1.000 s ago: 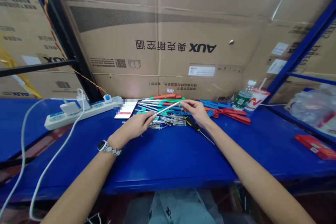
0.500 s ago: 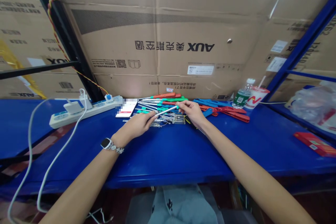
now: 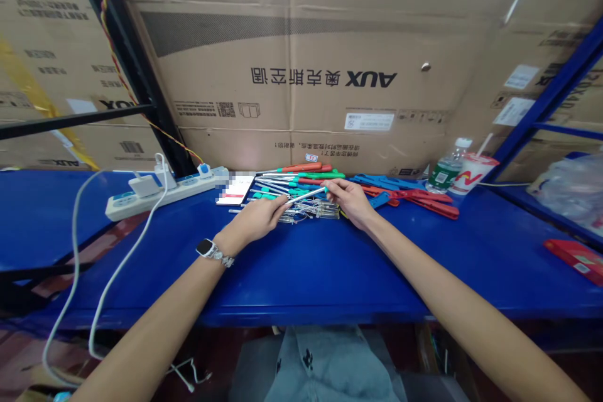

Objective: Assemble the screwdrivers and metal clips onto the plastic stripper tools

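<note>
Over a pile of tools, a screwdriver lies slanted between my two hands. Its silver shaft runs from the fingers of my left hand to my right hand, where a green collar shows at the fingertips. Both hands are closed on it; the handle is mostly hidden by my right hand. Beneath and behind are several screwdrivers with red handles and green handles, their shafts pointing left. Nearer to me lie several small clear-handled screwdrivers. A watch is on my left wrist.
Blue and red plastic tools lie right of the pile. Behind them stand a green-labelled bottle and a paper cup. A phone-like white screen and a power strip are left. A cardboard box backs the blue table.
The view has shifted slightly, so the scene sits a little farther right. Both hands keep hold of the screwdriver, in nearly the same pose.
</note>
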Demonstrator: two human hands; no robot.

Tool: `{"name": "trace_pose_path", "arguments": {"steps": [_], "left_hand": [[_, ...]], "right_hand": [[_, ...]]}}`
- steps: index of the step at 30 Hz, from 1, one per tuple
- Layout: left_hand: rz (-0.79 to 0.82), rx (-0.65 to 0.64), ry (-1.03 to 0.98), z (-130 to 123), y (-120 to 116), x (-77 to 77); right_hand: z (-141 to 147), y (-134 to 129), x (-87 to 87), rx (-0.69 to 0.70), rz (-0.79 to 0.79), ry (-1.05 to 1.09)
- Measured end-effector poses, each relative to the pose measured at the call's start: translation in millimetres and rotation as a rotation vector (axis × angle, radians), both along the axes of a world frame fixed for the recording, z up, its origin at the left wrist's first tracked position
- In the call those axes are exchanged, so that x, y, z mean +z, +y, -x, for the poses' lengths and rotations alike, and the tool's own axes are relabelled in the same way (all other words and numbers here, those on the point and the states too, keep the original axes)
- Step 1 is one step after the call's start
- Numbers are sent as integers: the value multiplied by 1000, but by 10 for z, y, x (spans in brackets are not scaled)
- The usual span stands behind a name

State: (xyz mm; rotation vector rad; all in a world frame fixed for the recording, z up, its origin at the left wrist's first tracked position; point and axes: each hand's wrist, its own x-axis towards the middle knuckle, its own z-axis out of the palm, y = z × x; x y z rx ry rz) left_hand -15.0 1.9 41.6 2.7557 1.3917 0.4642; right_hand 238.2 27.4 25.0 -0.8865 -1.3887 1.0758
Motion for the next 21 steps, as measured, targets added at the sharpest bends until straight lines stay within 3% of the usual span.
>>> {"name": "trace_pose_path", "arguments": {"steps": [5,13,17,21], "left_hand": [[-18,31,38,9,28,-38],[-64,16,41,28,48,-70],[-52,-5,15,24,49,-79],[-34,-9,23,30,52,-80]], "right_hand": [[57,-29,-22,-37,-45,-26],[-25,-39,114,-100,-148,-101],[-100,-38,169,-22,-102,-45],[-185,-51,231,78,-119,-120]]}}
